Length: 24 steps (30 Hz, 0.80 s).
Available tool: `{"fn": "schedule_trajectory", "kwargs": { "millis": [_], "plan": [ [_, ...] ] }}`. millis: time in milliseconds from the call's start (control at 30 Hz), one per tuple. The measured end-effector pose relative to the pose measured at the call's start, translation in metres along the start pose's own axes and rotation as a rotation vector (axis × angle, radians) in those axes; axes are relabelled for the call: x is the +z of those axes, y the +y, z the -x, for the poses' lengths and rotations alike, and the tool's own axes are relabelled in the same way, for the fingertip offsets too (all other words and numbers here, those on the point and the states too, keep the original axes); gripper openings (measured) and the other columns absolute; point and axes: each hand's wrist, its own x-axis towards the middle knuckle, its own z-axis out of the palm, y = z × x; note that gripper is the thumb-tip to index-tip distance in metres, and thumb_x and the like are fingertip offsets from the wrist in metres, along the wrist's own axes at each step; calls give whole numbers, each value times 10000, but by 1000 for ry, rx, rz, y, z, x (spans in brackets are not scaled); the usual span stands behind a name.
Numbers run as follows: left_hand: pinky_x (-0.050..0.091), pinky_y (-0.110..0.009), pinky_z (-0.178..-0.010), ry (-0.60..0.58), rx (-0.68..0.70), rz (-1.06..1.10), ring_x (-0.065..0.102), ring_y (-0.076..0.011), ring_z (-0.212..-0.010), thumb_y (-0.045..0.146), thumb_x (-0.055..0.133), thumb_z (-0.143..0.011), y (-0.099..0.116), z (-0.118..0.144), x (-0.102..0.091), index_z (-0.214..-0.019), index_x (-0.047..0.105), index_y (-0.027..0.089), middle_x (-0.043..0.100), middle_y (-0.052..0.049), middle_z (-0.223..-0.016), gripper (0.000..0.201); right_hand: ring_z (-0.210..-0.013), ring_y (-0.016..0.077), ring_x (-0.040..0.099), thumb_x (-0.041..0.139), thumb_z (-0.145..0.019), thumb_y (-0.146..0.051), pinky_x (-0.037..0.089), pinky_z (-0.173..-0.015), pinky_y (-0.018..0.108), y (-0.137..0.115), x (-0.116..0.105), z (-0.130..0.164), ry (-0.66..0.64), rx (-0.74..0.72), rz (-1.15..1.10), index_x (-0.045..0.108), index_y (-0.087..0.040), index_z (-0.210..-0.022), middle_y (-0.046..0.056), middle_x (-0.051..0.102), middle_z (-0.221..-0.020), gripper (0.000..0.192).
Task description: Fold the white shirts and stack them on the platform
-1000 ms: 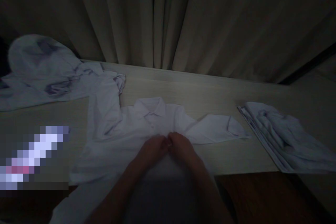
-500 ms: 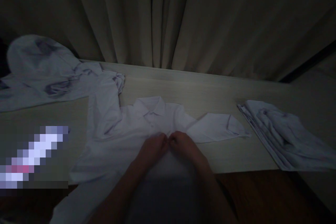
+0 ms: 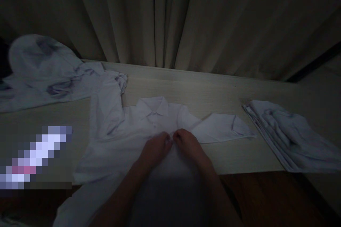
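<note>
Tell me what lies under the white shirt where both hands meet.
The white shirt lies on the pale table. The left hand and right hand cover its front, hiding whatever the fingers pinch.

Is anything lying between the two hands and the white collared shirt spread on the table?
Nothing visible does. The left hand and right hand rest directly on the front of the white shirt, fingertips together just below the collar.

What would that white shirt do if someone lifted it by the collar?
The white shirt would probably go limp and hang; its sleeve already lies creased flat on the table. It looks thin, so likely light. Both hands, left hand and right hand, pinch its front placket.
</note>
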Motion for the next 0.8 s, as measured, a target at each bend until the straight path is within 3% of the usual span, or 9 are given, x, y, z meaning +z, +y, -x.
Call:
{"fn": "schedule_trajectory", "kwargs": {
  "millis": [133,367,567,800],
  "plan": [
    [331,-294,-611,25,-37,-54,575,-173,-690,462,199,-915,2,0,-4,-874,544,223,640,-42,-787,422,-838,141,561,412,-880,-229,386,-763,256,-1,2,-1,66,3,-7,590,-177,-869,65,639,-902,186],
    [363,-288,-704,69,11,68,600,-174,-838,450,245,-916,5,0,-3,-1069,530,255,661,-37,-949,379,-841,139,567,398,-892,-229,397,-769,265,-3,2,-1,54,-48,-62,585,-174,-888,68,638,-907,196],
    [322,-292,-618,57,0,-57,584,-171,-701,411,277,-908,1,-3,1,-864,560,224,653,-33,-789,342,-849,141,574,430,-868,-226,404,-781,273,1,1,0,59,-33,-83,598,-181,-888,60,643,-908,175],
    [263,-269,-550,88,-30,-9,496,-129,-586,358,386,-863,2,-1,-1,-817,538,209,603,-18,-708,217,-848,140,561,505,-769,-147,402,-775,269,5,0,1,88,-3,-28,597,-188,-845,45,622,-900,127]
  ]
}}
